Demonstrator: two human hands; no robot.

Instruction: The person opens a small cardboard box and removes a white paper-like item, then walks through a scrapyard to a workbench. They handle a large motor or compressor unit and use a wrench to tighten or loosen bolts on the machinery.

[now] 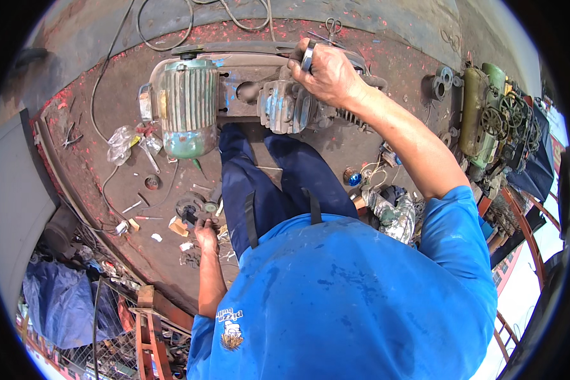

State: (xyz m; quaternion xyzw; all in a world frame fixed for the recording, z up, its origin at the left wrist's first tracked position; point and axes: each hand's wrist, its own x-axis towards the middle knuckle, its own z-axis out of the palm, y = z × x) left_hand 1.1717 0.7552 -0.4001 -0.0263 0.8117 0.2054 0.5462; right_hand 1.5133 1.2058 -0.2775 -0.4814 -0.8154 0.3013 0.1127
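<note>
Two hands at work: both belong to the person in the blue shirt, seen from above.
Right hand: right hand (pixel 326 75) rests on top of the grey, paint-chipped cast-metal compressor pump (pixel 285 104), with a bright metal ring (pixel 308 56) pinched between its fingers; grip closed on the ring.
Left hand: left hand (pixel 206 235) reaches down among small parts on the floor, fingers curled around a small dark piece; what the piece is cannot be told, and the grip looks closed.
Location of the unit: the pump sits bolted on a dark steel base plate (pixel 240 85), just beside a ribbed green-and-grey electric motor (pixel 185 104) on the same base; the assembly stands on a rusty, red-flecked floor (pixel 107 88).
Surroundings: a black pulley-like disc (pixel 187 208), crumpled clear plastic bag (pixel 120 142), loose bolts and hand tools lie near the left hand; an old green compressor tank (pixel 481 111) stands well apart at right.
Progress, as judged: the ring is off the machine and in hand, the pump appears partly stripped; loose parts lie unfitted, so most of the work seems outstanding.
</note>
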